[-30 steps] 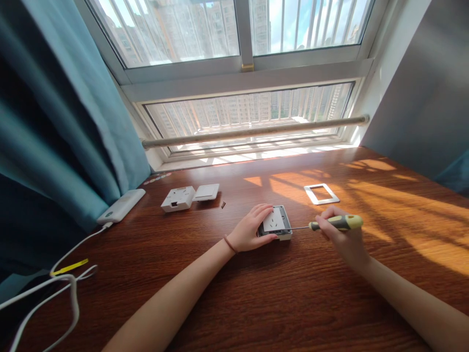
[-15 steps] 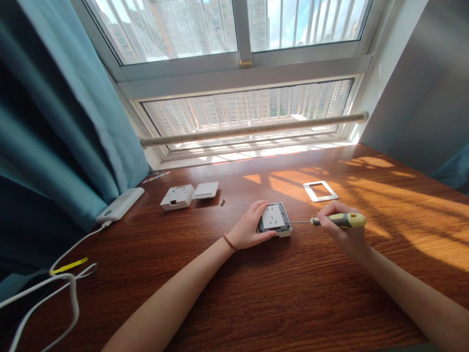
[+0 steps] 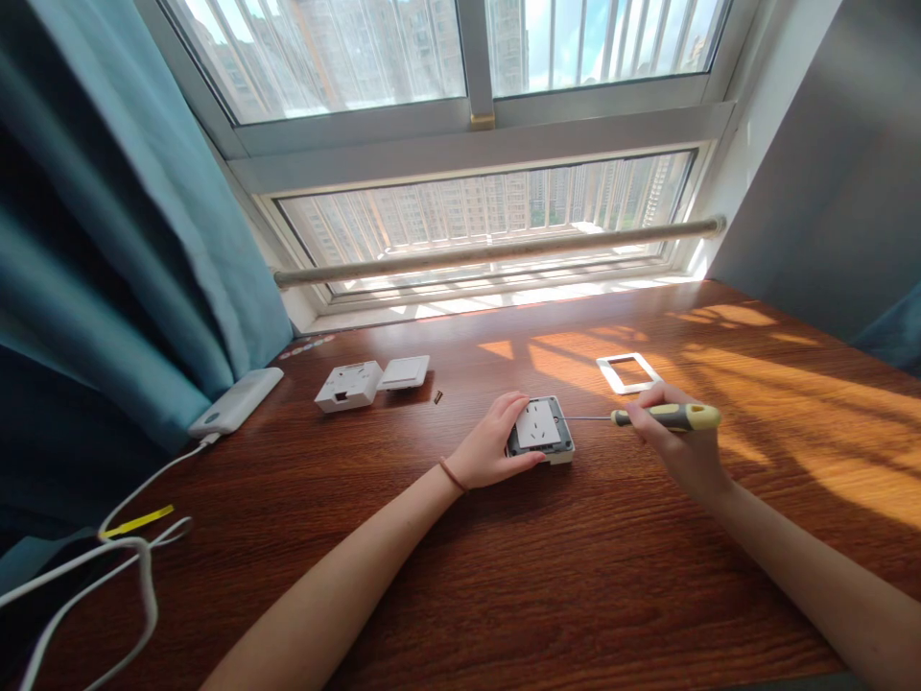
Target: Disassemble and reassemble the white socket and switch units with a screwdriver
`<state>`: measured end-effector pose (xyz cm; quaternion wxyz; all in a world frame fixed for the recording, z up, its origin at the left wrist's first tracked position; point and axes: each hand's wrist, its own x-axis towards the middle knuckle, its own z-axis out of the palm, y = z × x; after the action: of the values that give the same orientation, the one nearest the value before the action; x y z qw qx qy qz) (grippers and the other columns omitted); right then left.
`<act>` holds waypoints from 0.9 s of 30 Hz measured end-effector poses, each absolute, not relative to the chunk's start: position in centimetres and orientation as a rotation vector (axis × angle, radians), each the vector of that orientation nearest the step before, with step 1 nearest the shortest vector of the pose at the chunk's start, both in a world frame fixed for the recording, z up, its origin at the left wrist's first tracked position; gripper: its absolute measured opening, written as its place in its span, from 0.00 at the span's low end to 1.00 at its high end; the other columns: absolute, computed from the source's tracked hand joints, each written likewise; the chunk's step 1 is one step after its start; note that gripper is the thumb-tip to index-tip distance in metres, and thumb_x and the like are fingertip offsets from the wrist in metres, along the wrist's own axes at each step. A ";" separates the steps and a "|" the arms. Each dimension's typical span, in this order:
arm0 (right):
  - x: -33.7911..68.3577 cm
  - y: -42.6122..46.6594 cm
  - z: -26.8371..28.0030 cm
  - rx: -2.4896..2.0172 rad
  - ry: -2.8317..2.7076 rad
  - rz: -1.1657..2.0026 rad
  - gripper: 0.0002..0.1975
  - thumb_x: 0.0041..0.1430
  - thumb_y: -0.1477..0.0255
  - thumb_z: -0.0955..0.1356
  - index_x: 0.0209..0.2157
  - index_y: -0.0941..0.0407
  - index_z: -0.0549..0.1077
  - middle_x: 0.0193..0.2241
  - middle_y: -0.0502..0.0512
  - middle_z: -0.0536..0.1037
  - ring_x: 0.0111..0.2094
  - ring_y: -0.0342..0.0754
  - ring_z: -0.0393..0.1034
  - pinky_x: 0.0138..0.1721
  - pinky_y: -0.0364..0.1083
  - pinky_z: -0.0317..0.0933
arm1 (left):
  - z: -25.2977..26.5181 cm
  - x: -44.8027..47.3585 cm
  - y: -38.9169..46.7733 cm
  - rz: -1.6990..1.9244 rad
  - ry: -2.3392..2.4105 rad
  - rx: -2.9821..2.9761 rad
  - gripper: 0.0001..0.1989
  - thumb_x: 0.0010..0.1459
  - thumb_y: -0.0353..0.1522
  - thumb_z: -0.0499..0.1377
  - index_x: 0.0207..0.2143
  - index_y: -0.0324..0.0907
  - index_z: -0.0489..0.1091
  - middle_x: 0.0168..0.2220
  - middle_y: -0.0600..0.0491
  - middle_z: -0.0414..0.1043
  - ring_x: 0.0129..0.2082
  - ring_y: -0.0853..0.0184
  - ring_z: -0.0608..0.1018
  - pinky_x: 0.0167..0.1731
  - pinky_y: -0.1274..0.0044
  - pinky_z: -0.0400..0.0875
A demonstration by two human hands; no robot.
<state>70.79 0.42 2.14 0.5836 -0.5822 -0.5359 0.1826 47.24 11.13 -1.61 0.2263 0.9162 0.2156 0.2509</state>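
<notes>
A white wall socket (image 3: 537,424) with a dark inner frame, set in a white box, lies on the wooden table. My left hand (image 3: 495,443) is closed around its left side, thumb along the near edge and fingers over the far edge. In my right hand (image 3: 673,437) is a screwdriver (image 3: 695,416) with a yellow and grey handle, held almost level. Its thin shaft points left, and the tip is at the socket's right edge; whether it touches a screw is too small to tell. Beyond my right hand lies a white square frame (image 3: 614,380).
Left of the socket are a white box (image 3: 349,387), a white switch plate (image 3: 405,372) and small screws (image 3: 438,396). A white power bank (image 3: 236,403) with a white cable (image 3: 148,585) lies by the blue curtain (image 3: 144,192). A window with a rail (image 3: 496,254) borders the far side.
The screwdriver and my right hand have shifted slightly away from me, so the tip sits farther up the socket's right side. My left hand keeps its hold; the socket has barely moved.
</notes>
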 end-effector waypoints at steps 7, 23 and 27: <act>70.6 0.7 1.7 -1.368 -1.329 0.444 0.11 0.52 0.66 0.69 0.23 0.56 0.66 0.18 0.46 0.66 0.20 0.40 0.59 0.22 0.42 0.53 | -1.5 47.2 11.1 0.671 0.606 2.533 0.36 0.51 0.42 0.60 0.58 0.38 0.52 0.59 0.38 0.51 0.61 0.53 0.55 0.59 0.60 0.53; 70.7 0.4 1.8 -1.382 -1.366 0.430 0.11 0.52 0.66 0.68 0.22 0.56 0.66 0.17 0.46 0.66 0.19 0.40 0.58 0.22 0.42 0.52 | -1.5 47.2 11.1 0.676 0.602 2.526 0.36 0.51 0.42 0.60 0.58 0.38 0.52 0.58 0.38 0.52 0.61 0.53 0.55 0.59 0.61 0.52; 71.0 1.5 3.3 -1.390 -1.446 0.455 0.11 0.50 0.65 0.69 0.22 0.57 0.67 0.18 0.47 0.68 0.20 0.41 0.60 0.22 0.42 0.53 | -1.4 47.3 11.1 0.678 0.588 2.520 0.35 0.51 0.41 0.60 0.58 0.39 0.52 0.58 0.39 0.53 0.60 0.54 0.56 0.59 0.61 0.53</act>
<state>71.03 1.54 3.34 0.5162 -0.5789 -0.6021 0.1893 47.26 11.06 -1.41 0.2310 0.9166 0.2139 0.2466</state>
